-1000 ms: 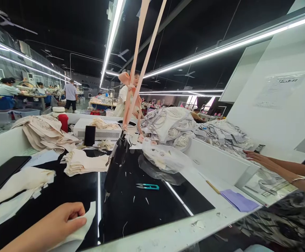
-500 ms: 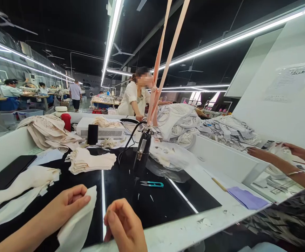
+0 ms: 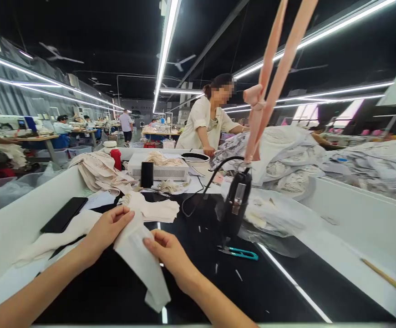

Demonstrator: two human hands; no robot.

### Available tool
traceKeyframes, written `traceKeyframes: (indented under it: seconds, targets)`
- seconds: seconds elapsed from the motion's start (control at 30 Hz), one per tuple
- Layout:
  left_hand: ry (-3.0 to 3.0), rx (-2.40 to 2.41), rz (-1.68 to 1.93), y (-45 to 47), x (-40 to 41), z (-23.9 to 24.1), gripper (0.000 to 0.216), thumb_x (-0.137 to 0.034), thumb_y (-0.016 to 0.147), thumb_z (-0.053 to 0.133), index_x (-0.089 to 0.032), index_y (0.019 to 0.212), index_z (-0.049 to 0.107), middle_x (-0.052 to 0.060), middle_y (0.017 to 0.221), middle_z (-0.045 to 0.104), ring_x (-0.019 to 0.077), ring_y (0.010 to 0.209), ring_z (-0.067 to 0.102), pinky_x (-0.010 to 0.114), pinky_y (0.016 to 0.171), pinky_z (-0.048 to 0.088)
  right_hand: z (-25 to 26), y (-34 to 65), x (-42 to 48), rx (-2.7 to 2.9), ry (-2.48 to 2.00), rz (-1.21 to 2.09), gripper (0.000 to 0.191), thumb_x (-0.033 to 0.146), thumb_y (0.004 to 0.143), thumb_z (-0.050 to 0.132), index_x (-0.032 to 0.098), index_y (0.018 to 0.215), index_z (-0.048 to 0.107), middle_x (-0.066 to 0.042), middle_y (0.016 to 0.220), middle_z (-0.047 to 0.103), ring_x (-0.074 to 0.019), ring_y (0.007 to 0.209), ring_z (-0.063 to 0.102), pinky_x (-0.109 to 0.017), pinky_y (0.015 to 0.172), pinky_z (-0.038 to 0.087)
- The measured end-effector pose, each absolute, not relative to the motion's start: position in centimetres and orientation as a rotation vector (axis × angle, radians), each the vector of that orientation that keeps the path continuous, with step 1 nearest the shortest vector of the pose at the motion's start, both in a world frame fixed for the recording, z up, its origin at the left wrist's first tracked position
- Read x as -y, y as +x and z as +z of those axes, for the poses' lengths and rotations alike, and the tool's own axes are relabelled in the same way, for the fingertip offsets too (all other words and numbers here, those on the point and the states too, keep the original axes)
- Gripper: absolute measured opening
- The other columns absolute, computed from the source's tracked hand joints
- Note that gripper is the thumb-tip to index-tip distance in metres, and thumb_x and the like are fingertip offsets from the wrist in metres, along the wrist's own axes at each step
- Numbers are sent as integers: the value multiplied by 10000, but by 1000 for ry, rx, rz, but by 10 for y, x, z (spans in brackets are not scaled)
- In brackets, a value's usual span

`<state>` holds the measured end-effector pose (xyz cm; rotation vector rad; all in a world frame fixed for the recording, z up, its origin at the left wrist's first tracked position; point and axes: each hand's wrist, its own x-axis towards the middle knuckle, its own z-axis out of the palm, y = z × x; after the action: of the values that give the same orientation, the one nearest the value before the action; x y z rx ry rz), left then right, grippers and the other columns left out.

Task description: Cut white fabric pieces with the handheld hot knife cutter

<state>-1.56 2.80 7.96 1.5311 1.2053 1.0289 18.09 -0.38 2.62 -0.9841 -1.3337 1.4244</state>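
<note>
A cream fabric piece (image 3: 142,257) hangs between my two hands over the black table panel (image 3: 198,291). My left hand (image 3: 111,228) pinches its upper left edge between thumb and fingers. On its right edge, my right hand (image 3: 169,250) is closed with thumb on top. Just beyond lies a stack of cream fabric pieces (image 3: 160,210). To the left, more cream fabric (image 3: 64,234) lies by my left forearm. Teal thread snips (image 3: 241,253) rest on the panel to the right, below a black handheld device (image 3: 237,200) hung from pink fabric strips (image 3: 259,118).
A black phone (image 3: 64,214) lies at left, a smaller one (image 3: 147,175) leans on a white box (image 3: 134,169). Heaped cream fabric (image 3: 97,168) and a red spool (image 3: 115,159) stand behind. A co-worker (image 3: 208,118) leans over piled white pieces (image 3: 286,159). A white side wall (image 3: 365,205) borders the right.
My view has turned left. Both hands have moved up and forward with the cream piece. My right hand, apart from it before, now grips its right edge.
</note>
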Motion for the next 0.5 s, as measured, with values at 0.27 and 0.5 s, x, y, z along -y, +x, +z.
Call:
traceKeyframes:
  seconds: [0.27, 0.5]
  targets:
    - [1547, -1346, 1145, -14, -77, 90, 565, -754, 783, 717, -203, 873, 632, -36, 699, 582, 140, 601, 519, 217, 498, 345, 33, 218, -65, 1469, -1148, 946, 362, 584, 789, 766, 224, 826, 771, 1, 735, 673, -182, 703, 558, -299, 646, 411]
    - [1630, -1439, 1087, 0, -144, 97, 311, -456, 1051, 691, -148, 1096, 687, 29, 964, 699, 158, 765, 670, 281, 668, 579, 25, 241, -125, 1490, -1362, 592, 280, 421, 1001, 711, 179, 1143, 719, -28, 982, 725, -189, 845, 688, -363, 797, 593]
